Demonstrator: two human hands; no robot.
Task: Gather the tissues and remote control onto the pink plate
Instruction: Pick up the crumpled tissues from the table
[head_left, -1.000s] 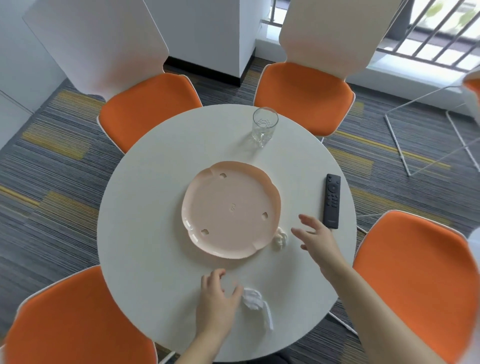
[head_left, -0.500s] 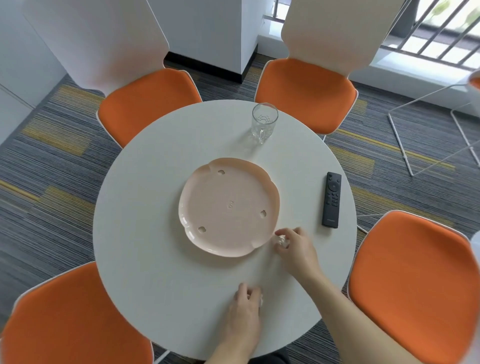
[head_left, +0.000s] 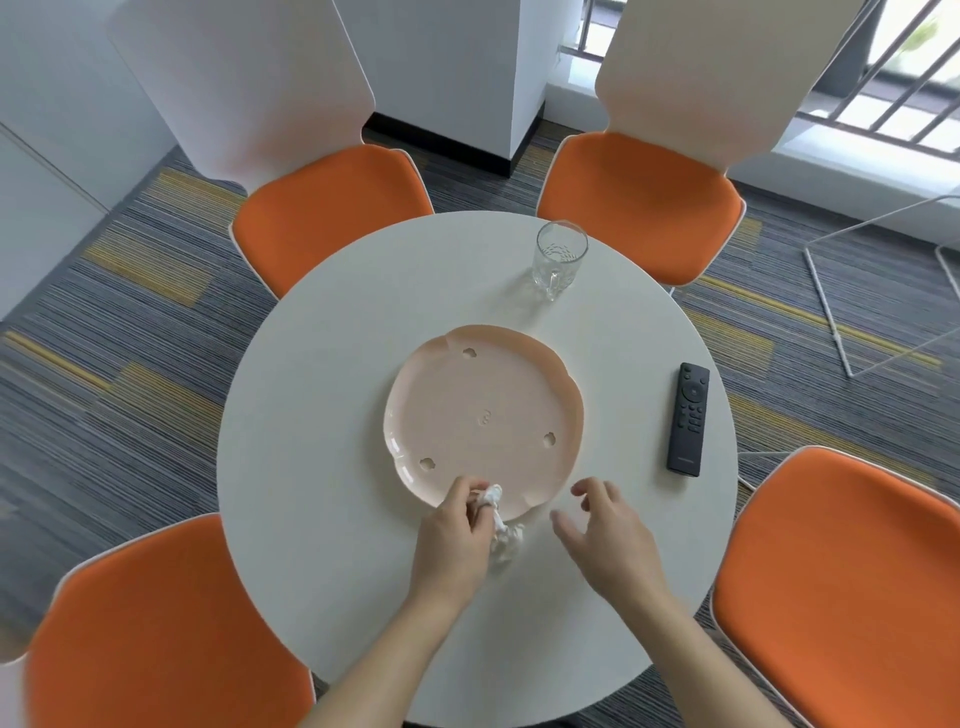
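Note:
The pink plate (head_left: 483, 395) lies in the middle of the round white table (head_left: 322, 415). At the plate's near rim my left hand (head_left: 452, 540) is shut on crumpled white tissue (head_left: 505, 535), which shows at my fingertips and hangs down beside my palm over the table. Just right of it my right hand (head_left: 608, 535) hovers with its fingers apart and slightly curled, and nothing shows in it. The black remote control (head_left: 688, 418) lies on the table to the right of the plate, apart from both hands.
A clear glass (head_left: 560, 258) stands at the far side of the table. Orange-seated chairs ring the table: far left (head_left: 332, 208), far right (head_left: 644, 202), near right (head_left: 841, 571) and near left (head_left: 156, 634).
My left hand has come up from the table's near edge to the plate's rim with tissue in it. My right hand has left the spot by the plate and opened; the view shifted right.

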